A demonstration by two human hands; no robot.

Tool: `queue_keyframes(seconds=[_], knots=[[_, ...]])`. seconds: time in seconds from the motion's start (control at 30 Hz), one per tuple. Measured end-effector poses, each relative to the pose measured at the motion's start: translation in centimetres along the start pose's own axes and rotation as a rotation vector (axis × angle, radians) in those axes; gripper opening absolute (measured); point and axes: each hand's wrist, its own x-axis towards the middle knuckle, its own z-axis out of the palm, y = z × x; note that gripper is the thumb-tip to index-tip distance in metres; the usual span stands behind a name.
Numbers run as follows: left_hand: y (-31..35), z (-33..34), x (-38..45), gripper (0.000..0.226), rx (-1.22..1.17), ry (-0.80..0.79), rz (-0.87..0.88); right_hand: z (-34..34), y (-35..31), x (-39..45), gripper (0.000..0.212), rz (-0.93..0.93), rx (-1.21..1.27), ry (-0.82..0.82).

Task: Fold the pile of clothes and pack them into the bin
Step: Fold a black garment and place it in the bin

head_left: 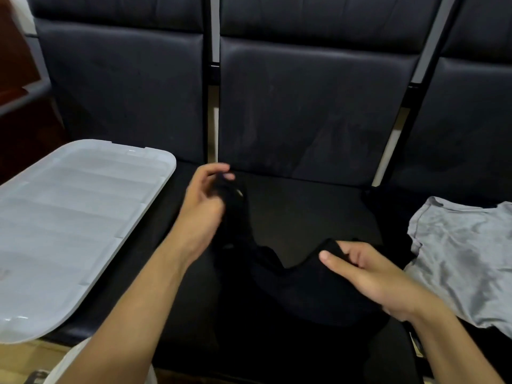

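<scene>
A black garment point(299, 284) lies on the middle seat of a row of dark chairs, hard to tell apart from the dark cushion. My left hand point(203, 202) pinches one end of it, lifted at the upper left. My right hand point(368, 275) grips another part of its edge lower right, thumb on top of the cloth. The fabric sags between the two hands. A grey T-shirt point(465, 261) lies spread on the seat to the right. The translucent white bin lid point(74, 225) lies on the left seat; the bin itself is not in view.
Dark padded chair backs point(304, 106) stand behind the seats, with metal frame gaps between them. A wooden surface point(16, 67) shows at the far left. A pale floor strip and a light trouser leg point(72, 361) show at the bottom left.
</scene>
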Motion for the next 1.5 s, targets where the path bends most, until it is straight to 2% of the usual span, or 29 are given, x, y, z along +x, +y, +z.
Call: queue_keyframes(seconds=[0.07,0.1,0.17,0.23,0.27,0.33,0.4,0.47,0.53,0.63,0.7,0.8,0.87,0.93,1.03,1.1,1.17,1.27,1.33,1.5], knots=[[-0.9,0.7,-0.6,0.078,0.239,-0.262,0.048,1.3,-0.9,0.0,0.029,-0.011,0.145,-0.064],[-1.3,1.0,-0.9,0.083,0.38,-0.355,0.056,1.8,-1.2,0.2,0.028,-0.014,0.252,-0.045],[-1.8,1.8,-1.5,0.066,0.585,-0.347,0.113,2.7,-1.9,0.6,0.029,-0.01,0.497,0.019],[-1.6,2.8,-2.1,0.028,0.631,-0.243,0.234,3.4,-2.3,1.2,0.031,-0.045,0.686,0.069],[-1.3,3.4,-2.4,0.016,0.606,-0.223,0.277,3.8,-2.7,1.3,0.028,-0.071,0.742,0.089],[-0.6,4.3,-3.2,0.021,0.568,-0.257,0.334,4.5,-3.1,1.7,0.02,-0.122,0.81,0.108],[-0.6,4.7,-3.7,0.034,0.61,-0.318,0.343,5.0,-3.5,1.9,0.025,-0.141,0.818,0.124],[-1.4,4.9,-3.9,0.033,0.708,-0.302,0.365,5.1,-3.3,2.1,0.033,-0.163,0.751,0.129],[-2.0,4.9,-4.0,0.022,0.742,-0.212,0.388,5.2,-3.3,2.2,0.036,-0.16,0.631,0.123],[-2.0,4.7,-3.8,0.026,0.606,-0.12,0.317,5.3,-3.1,2.1,0.027,-0.147,0.442,0.173],[-1.7,4.8,-3.6,0.029,0.473,-0.104,0.225,5.1,-2.8,2.2,0.017,-0.217,0.225,0.3],[-1.4,5.2,-3.6,0.03,0.462,-0.221,0.217,4.4,-2.1,2.4,0.059,-0.421,-0.182,0.42],[-1.3,5.5,-4.0,0.029,0.477,-0.358,0.225,4.1,-1.9,2.4,0.061,-0.495,-0.327,0.358],[-1.0,5.4,-4.2,0.026,0.449,-0.402,0.188,3.8,-2.1,2.1,0.047,-0.444,-0.247,0.328],[-0.5,4.9,-4.3,0.015,0.445,-0.357,0.187,3.8,-2.8,1.5,0.03,-0.396,-0.162,0.334],[-0.1,4.6,-4.5,0.009,0.46,-0.331,0.207,4.0,-3.2,1.2,0.027,-0.407,-0.184,0.338],[0.4,4.0,-5.0,0.013,0.543,-0.299,0.221,4.4,-3.6,0.9,0.027,-0.423,-0.198,0.374],[1.6,2.9,-5.7,0.029,0.778,-0.105,0.332,4.0,-5.2,0.6,0.029,-0.541,-0.229,0.585],[2.9,1.8,-5.7,0.031,0.819,0.041,0.382,3.1,-7.0,0.4,0.029,-0.649,-0.288,0.717],[7.3,-0.2,-5.0,0.03,0.836,0.182,0.334,0.5,-12.4,-0.2,0.016,-0.722,-0.385,0.771]])
